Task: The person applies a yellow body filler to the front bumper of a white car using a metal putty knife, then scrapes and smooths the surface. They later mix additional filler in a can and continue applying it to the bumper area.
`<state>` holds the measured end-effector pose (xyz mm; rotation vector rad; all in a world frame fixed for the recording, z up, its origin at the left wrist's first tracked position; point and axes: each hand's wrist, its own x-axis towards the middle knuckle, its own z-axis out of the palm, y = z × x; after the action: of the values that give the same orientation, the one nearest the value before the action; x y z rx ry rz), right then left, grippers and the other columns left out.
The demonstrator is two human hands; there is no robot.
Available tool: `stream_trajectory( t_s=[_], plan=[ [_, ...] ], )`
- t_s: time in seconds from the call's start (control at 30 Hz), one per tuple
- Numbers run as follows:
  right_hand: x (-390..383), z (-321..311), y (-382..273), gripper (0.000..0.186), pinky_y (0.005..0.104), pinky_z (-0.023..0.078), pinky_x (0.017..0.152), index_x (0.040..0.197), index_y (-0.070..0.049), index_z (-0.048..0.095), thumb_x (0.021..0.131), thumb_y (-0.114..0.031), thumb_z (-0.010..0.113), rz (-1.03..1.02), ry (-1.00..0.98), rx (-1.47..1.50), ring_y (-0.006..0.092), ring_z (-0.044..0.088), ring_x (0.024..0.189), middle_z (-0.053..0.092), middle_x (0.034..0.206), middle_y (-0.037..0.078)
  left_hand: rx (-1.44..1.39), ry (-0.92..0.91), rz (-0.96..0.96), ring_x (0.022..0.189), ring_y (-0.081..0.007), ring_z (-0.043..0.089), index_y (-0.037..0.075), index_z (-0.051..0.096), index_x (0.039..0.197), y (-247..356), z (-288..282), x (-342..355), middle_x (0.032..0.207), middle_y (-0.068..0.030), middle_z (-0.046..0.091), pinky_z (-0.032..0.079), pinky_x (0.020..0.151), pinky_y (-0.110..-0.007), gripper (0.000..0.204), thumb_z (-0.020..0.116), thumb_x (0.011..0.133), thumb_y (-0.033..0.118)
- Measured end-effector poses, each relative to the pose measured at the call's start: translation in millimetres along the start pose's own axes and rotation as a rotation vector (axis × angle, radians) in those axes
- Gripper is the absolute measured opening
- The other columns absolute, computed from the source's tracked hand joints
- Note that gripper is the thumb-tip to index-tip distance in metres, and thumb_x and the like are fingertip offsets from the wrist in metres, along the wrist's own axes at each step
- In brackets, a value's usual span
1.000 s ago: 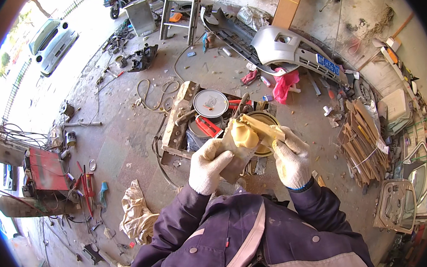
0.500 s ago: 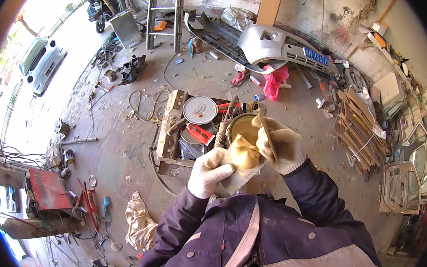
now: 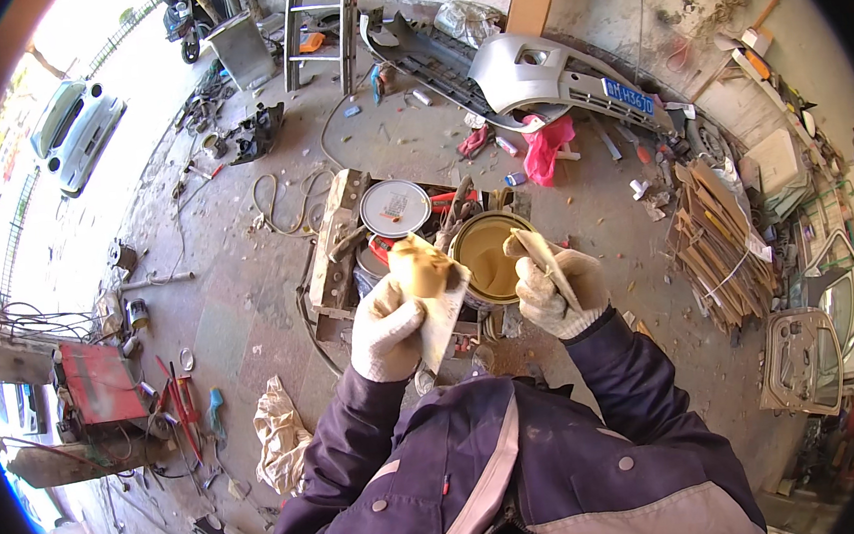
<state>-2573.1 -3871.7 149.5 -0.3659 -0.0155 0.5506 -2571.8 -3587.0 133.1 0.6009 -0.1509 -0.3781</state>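
Observation:
My gloved left hand is closed on a flat pale mixing board, held tilted. A lump of tan putty sits on the board's upper end. In my gloved right hand is a thin putty spreader, its edge smeared with the same tan stuff. Between the two hands and below them stands an uncovered round can with smooth tan putty inside. The spreader's edge overlaps the can's right rim in view; whether it touches cannot be made out.
A grey round lid or tin lies beside the can on a cluttered wooden stand. Hose loops lie behind it. A silver car bumper, stacked cardboard, a ladder and a red box surround the spot.
My hands have drawn apart. The left has moved left with the board and putty lump, tilting the board more upright; the right, with the spreader, has shifted slightly, uncovering the can's putty.

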Motion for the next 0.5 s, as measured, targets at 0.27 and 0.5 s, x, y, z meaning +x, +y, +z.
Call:
stream_trajectory(
  t_s=[0.27,0.5],
  plan=[
    [-4.3,16.4,32.1,0.064,0.0302,0.057,0.098,0.158,0.013,0.050,0.103,-0.014,0.069,-0.328,0.012,-1.167,0.0170,0.069,0.116,0.065,0.145,0.020,0.186,0.011,-0.238,0.096,-0.0128,0.072,-0.006,0.065,0.130,-33.0,4.4,-9.8,0.115,-0.0072,0.076,0.057,0.087,-0.027,0.036,0.077,0.099,0.008],
    [1.8,-7.5,20.1,0.062,0.0323,0.043,0.048,0.154,0.006,0.053,0.094,-0.008,0.053,0.130,-0.102,0.110,0.0177,0.051,0.051,0.068,0.088,0.013,0.002,0.045,-0.021,0.112,-0.0243,0.075,-0.007,0.060,0.142,-6.8,4.1,-12.5,0.130,-0.0142,0.075,0.060,0.101,-0.038,0.055,0.080,0.096,0.014]
  ],
)
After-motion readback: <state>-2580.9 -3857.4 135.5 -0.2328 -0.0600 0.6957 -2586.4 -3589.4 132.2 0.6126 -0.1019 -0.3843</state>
